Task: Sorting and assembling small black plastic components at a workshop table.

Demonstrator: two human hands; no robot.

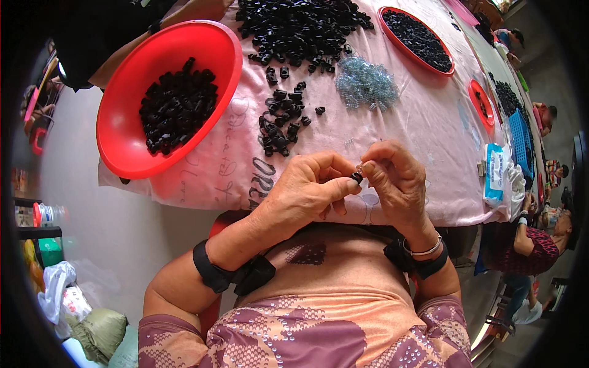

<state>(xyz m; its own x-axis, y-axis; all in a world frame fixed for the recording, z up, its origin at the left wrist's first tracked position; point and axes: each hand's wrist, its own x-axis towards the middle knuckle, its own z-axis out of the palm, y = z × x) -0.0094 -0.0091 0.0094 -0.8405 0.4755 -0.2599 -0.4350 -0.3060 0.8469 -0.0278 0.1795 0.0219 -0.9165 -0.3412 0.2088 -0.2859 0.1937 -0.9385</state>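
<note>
My left hand (310, 184) is closed, pinching a small black plastic piece (356, 176) between thumb and fingertips. It resembles part of a cord lock. Against it, my right hand (396, 178) is closed in a pinch on a tiny shiny coil, seemingly a spring (360, 167). Both hands meet above the near edge of the pink-covered table. Beyond them lies a tangle of silvery-blue springs (367, 83). Loose black plastic pieces (282, 116) are scattered left of it. Whether the coil sits inside the held piece is too small to tell.
A red bowl (110, 132) of black pieces leans at the left, beside another person's arm (132, 49). A large black heap (300, 27) covers the far side. Red trays (451, 67), a blue basket (520, 144) and a wipes pack (494, 175) stand right. Other people sit along the right.
</note>
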